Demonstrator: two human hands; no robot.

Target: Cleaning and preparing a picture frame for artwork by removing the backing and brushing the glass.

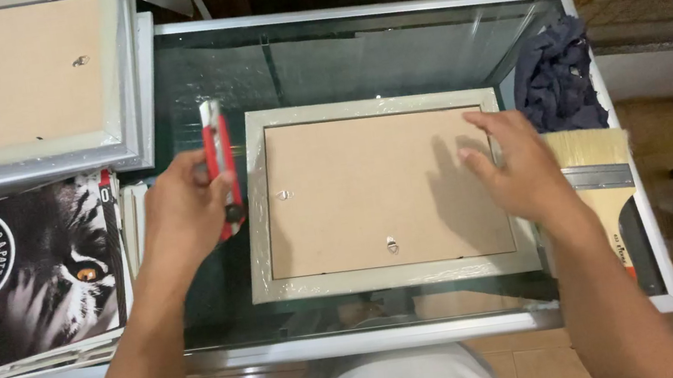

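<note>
A picture frame [391, 277] lies face down on the glass table [382, 10], its brown backing board up, wrapped in clear plastic film. My left hand [183, 209] grips a red and white utility knife [217, 157] just left of the frame's left edge, blade end pointing away from me. My right hand [515, 161] rests flat with fingers spread on the frame's right side, pressing the backing board and the right rail.
A stack of face-down frames [19, 83] sits at the back left. A printed poster with a tiger's face [36, 272] lies at the front left. A wide paintbrush [598, 172] and a dark blue cloth [559, 73] are at the right.
</note>
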